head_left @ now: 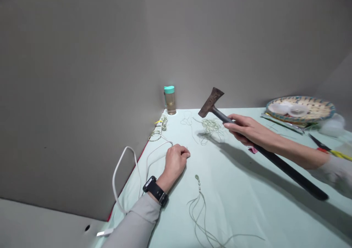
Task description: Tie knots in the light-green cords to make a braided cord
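Right hand (244,129): closed around the dark handle a little below the head, thumb side towards the wall, raised clear of the surface.
Hammer (211,100): held in the air, tilted, with the rusty head up and away towards the back wall and the long handle running down and to the right under the forearm; above the back middle of the surface, over its own shadow.
Left hand (176,160): curled shut into a loose fist, resting knuckles-up near the left edge; too small to tell whether anything is pinched at the fingertips.
Watch (155,190): black, strapped on the left wrist, just above a grey sleeve.
Surface (242,207): covered in a pale mint cloth, set into a grey corner.
Tangle of green cord (211,127): lying just below the hammer head, well apart from the left hand.
Knotted green cord (198,195): loose strands trailing towards the near edge, beside the left forearm.
White cable (117,173): looped over the left edge, near the left hand.
Bottle (170,100): upright in the back corner, teal cap on.
Woven tray (302,98): far right, at the back, with white pieces in it.
Pink clip (253,150): lying right under the right wrist.
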A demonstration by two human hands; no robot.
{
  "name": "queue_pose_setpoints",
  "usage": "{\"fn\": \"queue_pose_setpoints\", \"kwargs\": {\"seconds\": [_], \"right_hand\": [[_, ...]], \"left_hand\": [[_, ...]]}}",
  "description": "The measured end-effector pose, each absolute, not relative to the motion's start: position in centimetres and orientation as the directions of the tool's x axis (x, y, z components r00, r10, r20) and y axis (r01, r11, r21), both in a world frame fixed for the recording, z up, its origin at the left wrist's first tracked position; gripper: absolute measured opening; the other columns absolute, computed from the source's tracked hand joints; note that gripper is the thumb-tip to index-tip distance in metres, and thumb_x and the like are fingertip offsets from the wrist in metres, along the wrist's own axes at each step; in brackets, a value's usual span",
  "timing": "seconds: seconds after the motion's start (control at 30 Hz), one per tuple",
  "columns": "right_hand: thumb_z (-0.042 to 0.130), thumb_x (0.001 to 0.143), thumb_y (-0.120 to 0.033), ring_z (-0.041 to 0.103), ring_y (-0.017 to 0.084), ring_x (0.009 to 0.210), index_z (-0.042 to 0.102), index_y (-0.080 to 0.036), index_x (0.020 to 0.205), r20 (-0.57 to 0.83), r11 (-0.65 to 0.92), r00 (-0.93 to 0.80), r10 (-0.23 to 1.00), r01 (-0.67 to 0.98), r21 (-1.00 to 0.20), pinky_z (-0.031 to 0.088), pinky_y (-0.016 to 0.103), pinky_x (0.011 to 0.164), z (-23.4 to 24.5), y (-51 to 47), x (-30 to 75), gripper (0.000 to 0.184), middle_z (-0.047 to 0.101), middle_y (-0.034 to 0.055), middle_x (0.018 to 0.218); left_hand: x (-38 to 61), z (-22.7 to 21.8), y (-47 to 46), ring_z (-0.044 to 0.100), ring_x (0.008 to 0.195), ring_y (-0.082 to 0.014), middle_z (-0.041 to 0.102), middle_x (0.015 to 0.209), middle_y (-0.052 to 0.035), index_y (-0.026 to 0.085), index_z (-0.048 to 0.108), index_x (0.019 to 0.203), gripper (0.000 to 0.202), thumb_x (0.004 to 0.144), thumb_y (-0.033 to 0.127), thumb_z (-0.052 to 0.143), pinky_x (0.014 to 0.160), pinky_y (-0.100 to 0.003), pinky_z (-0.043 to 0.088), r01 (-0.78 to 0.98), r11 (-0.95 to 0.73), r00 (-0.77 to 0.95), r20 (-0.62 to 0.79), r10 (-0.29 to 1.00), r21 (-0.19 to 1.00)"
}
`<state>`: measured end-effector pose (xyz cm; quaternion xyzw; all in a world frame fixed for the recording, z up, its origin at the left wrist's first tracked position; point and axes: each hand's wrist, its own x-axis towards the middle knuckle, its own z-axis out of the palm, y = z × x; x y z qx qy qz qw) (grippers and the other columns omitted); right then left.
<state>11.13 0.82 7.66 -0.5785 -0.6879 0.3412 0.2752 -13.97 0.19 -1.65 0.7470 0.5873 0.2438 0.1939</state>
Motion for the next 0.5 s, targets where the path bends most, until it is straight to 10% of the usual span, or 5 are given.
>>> {"fn": "queue_pose_setpoints", "kwargs": {"seconds": [0.5], "right_hand": [[0.037, 0.093, -0.042, 0.058, 0.024, 0.073, 0.057, -0.021, 0.104, -0.074, 0.301, -0.386, 0.920, 0.814, -0.497, 0.035, 0.031, 0.060, 7.1, -5.1, 7.0, 0.031, 0.061, 0.0047, 0.070]], "left_hand": [[-13.8, -1.5, 0.1, 0.067, 0.088, -0.0185, 0.071, 0.097, -0.0041, 0.015, 0.067, 0.093, 0.016, 0.093, 0.029, 0.060, 0.083, -0.040, 0.056, 0.768, -0.239, 0.182, 0.154, 0.971, 0.594]]}}
